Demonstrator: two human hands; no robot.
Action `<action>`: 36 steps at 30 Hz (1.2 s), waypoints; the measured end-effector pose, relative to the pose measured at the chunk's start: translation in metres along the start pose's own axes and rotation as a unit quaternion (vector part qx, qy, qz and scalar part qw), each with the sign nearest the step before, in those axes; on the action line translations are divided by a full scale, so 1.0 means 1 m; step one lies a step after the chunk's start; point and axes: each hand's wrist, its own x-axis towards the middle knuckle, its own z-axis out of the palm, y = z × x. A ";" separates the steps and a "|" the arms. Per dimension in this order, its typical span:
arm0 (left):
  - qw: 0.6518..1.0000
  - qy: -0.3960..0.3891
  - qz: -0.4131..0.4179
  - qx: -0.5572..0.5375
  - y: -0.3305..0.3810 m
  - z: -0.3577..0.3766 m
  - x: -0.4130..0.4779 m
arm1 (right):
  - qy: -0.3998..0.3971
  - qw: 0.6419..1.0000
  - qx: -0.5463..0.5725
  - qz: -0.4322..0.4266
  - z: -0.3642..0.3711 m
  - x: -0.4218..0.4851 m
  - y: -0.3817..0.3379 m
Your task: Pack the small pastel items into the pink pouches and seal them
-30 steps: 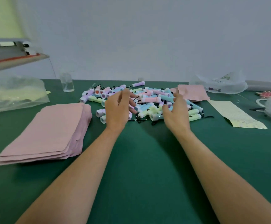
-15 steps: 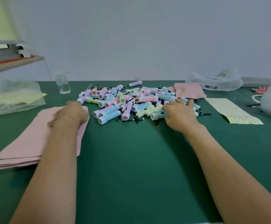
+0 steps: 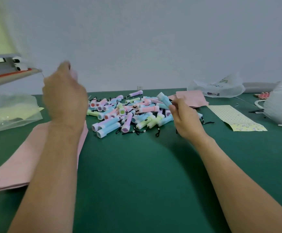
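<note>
Left hand [image 3: 64, 95] risen, masking pouches [image 3: 10, 165]; right hand [image 3: 185, 121] pinches blue item [image 3: 163, 100].

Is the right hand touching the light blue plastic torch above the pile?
Touching. The head view shows the right hand pinching the light blue plastic torch.

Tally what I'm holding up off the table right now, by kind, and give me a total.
Blue pastel item, pinched in the right hand: 1
Pink pouch, blurred, held by the left hand: 1
Total: 2
</note>
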 end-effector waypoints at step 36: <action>0.753 -0.052 -0.435 -0.490 -0.037 0.127 -0.085 | -0.180 0.980 -0.046 -0.075 0.007 -0.024 -0.039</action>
